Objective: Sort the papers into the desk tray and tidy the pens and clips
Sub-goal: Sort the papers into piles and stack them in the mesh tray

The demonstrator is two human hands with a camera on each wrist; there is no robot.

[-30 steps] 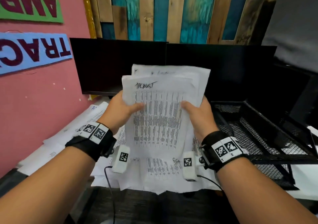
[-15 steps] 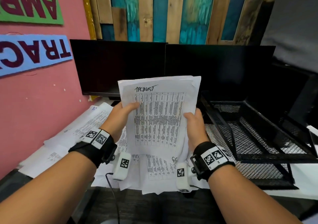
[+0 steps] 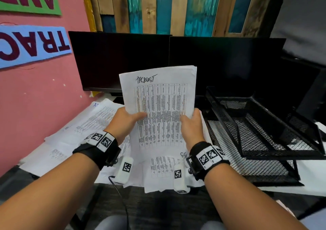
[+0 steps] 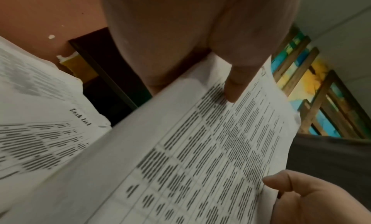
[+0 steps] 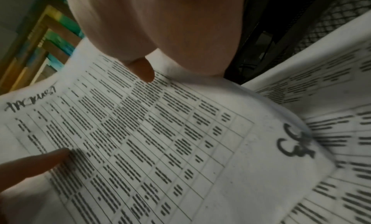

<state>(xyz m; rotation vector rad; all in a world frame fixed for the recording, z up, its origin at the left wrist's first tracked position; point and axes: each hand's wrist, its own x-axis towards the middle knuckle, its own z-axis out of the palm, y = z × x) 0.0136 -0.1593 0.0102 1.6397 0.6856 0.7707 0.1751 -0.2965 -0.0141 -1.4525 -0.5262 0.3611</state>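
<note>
I hold a squared-up stack of printed papers (image 3: 159,104) upright over the desk, its top sheet a table with a handwritten heading. My left hand (image 3: 129,117) grips the stack's left edge, thumb on the front. My right hand (image 3: 189,122) grips the right edge the same way. In the left wrist view the left thumb presses on the stack of papers (image 4: 200,148); in the right wrist view the right thumb lies on the stack of papers (image 5: 160,132). A black mesh desk tray (image 3: 229,123) with two tiers stands just right of the stack. No pens or clips show.
More loose printed sheets (image 3: 84,129) lie spread on the desk at the left and under my wrists. Two dark monitors (image 3: 120,60) stand behind. A pink wall (image 3: 35,97) closes the left side. White paper (image 3: 310,178) lies under and right of the tray.
The uneven sheets have been squared into one aligned stack. Both hands lowered it slightly, and it now stands straighter.
</note>
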